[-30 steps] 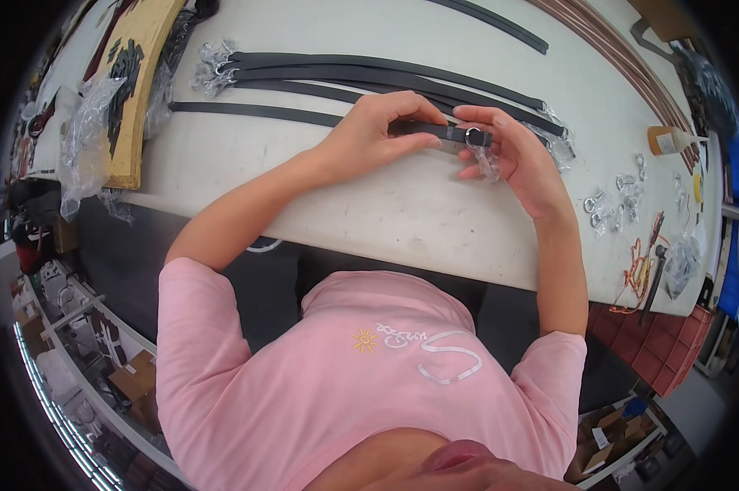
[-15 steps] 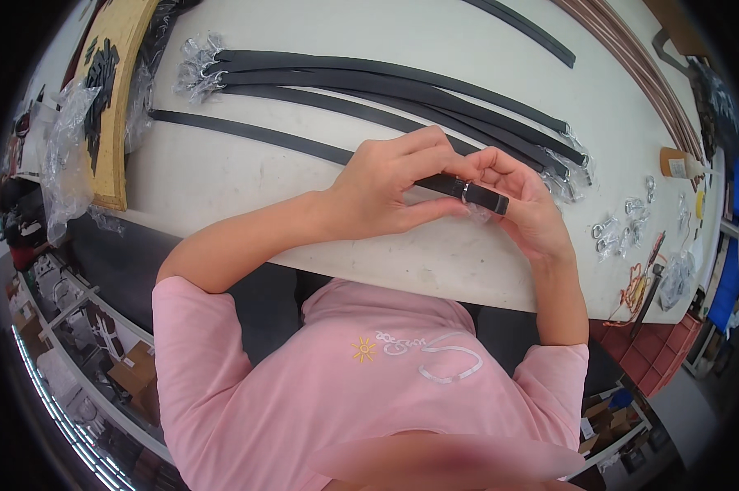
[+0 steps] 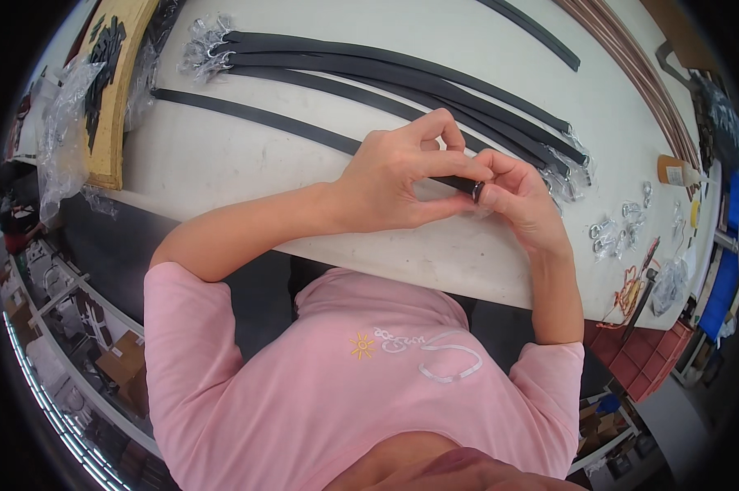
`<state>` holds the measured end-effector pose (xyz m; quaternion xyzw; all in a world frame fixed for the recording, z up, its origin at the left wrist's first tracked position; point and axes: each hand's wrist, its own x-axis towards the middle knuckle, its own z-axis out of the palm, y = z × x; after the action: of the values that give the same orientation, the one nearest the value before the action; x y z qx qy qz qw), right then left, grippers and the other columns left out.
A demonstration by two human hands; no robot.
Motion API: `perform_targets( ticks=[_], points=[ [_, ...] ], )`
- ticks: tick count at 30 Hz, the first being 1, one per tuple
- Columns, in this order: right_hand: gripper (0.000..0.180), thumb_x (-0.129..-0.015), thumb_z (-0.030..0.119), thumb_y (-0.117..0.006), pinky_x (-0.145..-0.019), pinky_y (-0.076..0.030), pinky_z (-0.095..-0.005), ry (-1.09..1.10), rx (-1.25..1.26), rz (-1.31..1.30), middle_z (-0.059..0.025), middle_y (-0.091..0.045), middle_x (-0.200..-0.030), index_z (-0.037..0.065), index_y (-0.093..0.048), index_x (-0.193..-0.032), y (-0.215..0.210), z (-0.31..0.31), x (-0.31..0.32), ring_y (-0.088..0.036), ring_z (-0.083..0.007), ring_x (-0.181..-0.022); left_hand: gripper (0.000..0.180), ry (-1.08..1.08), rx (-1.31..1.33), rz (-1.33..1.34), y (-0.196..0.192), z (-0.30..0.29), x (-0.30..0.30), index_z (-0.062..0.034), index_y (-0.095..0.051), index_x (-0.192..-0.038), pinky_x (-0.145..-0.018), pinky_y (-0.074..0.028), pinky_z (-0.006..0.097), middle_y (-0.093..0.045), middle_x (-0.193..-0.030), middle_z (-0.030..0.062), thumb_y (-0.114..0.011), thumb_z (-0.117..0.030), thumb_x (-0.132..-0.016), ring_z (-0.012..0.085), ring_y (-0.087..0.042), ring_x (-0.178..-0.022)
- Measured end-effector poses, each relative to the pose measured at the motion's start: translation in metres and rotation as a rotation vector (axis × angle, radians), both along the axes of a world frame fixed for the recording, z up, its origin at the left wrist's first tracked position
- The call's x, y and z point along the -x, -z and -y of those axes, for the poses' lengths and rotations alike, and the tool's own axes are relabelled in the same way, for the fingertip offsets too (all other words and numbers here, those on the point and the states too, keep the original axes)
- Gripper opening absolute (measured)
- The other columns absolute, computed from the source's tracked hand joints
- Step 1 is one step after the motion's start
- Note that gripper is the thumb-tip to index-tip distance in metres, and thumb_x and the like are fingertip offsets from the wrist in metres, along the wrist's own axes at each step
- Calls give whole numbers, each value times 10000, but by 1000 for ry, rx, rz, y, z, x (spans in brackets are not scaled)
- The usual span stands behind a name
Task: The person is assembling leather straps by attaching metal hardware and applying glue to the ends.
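from afar, i'm pinching a flat black strap (image 3: pixel 455 182) between the left hand's (image 3: pixel 381 184) thumb and fingers, while the right hand (image 3: pixel 525 204), nearer its end, is clamping it beside a shiny round metal ring (image 3: pixel 477 191). the strap's long axis is running leftward from the grip, slanting away, apparently passing behind the left hand. beyond the grip, smooth matte strips (image 3: pixel 369 69) are lying bundled on the white tabletop (image 3: pixel 246 159), crinkled clear film (image 3: pixel 201 53) wrapping their ends.

Strap (image 3: pixel 451 182) tip now hidden, right hand (image 3: pixel 523 203) closed in at ring (image 3: pixel 477 191)
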<state>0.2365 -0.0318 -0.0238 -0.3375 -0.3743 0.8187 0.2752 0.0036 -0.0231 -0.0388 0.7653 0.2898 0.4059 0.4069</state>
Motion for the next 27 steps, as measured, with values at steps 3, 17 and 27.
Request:
perform_targets(
  ticks=[3,17,27],
  points=[
    [193,-941,164,-720,-751,-476,-207,-20,-67,207,4,-664,-959,24,-651,-1054,-8,2,3,-623,-54,-853,478,-20,31,-120,-1,3,-1,-159,-776,-1119,-626,-475,274,-562,-910,46,-864,-77,-656,162,-581,-826],
    [248,-1010,199,-629,-784,-550,-251,-1,-205,432,19,-608,-858,-19,-641,-1128,-1,4,4,-573,-49,-750,254,86,-76,-212,12,-19,6,-31,-693,-1001,-625,-485,298,-606,-888,71,-819,-88,-788,218,-605,-770],
    [263,-995,236,-641,-776,-545,-240,40,-179,417,-42,-671,-872,-16,-657,-1067,-1,2,2,-640,-96,-787,245,105,-89,-195,11,-23,4,-30,-719,-1031,-610,-476,280,-647,-864,63,-811,-92,-812,190,-610,-734]
  ],
)
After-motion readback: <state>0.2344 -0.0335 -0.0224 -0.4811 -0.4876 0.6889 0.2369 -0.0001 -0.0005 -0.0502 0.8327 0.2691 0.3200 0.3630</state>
